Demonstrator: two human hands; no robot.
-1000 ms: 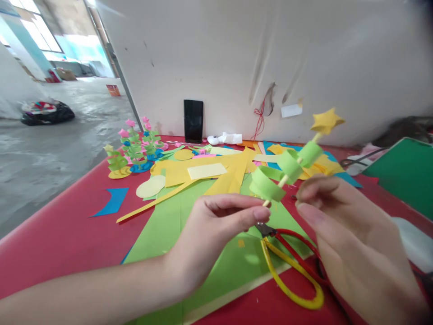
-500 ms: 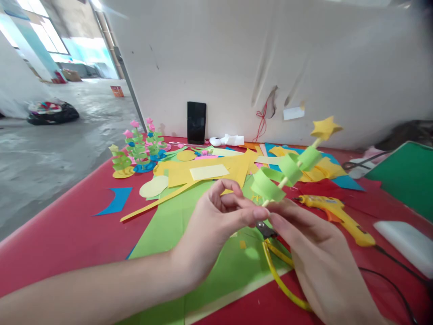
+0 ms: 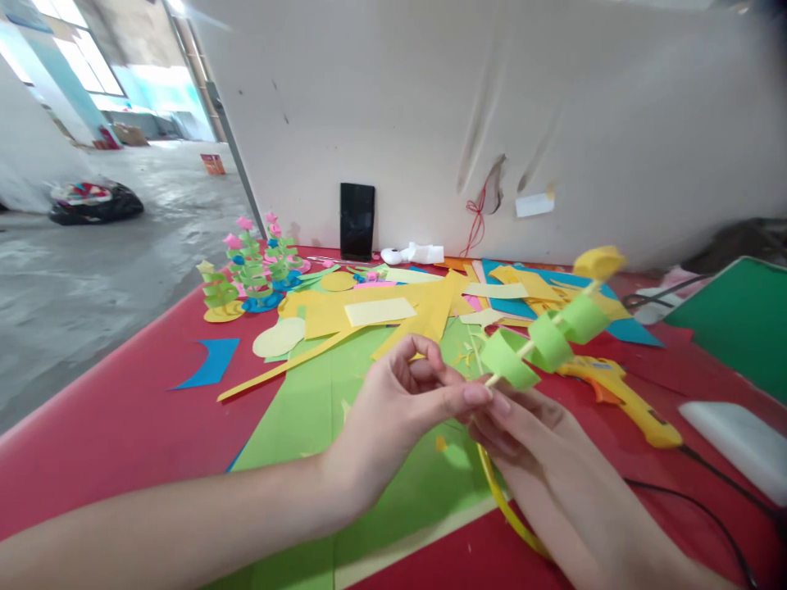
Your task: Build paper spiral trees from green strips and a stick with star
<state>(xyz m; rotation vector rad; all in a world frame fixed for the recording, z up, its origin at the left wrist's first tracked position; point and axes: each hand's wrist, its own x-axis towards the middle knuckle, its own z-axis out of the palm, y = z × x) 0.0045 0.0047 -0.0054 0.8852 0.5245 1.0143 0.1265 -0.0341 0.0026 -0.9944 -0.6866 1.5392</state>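
A paper flower has a thin pale stem, curled light-green paper loops along it and a yellow folded star at its top. It tilts up and to the right. My left hand is closed, thumb and forefinger pinching the stem's lower end. Right beside it, the thumb and fingers of my right hand close on the same end, and the fingertips of both hands meet there. Below my right hand, the yellow handle of a cutting tool shows; its head is hidden.
Green paper sheets cover the middle of the red table. Finished paper flowers stand at the back left, a phone leans on the wall, and a yellow glue gun with a cord lies right, near a green board.
The paper flower has tipped lower and further right, its star dropping. My right hand has shifted slightly left and now covers the cutting tool's head.
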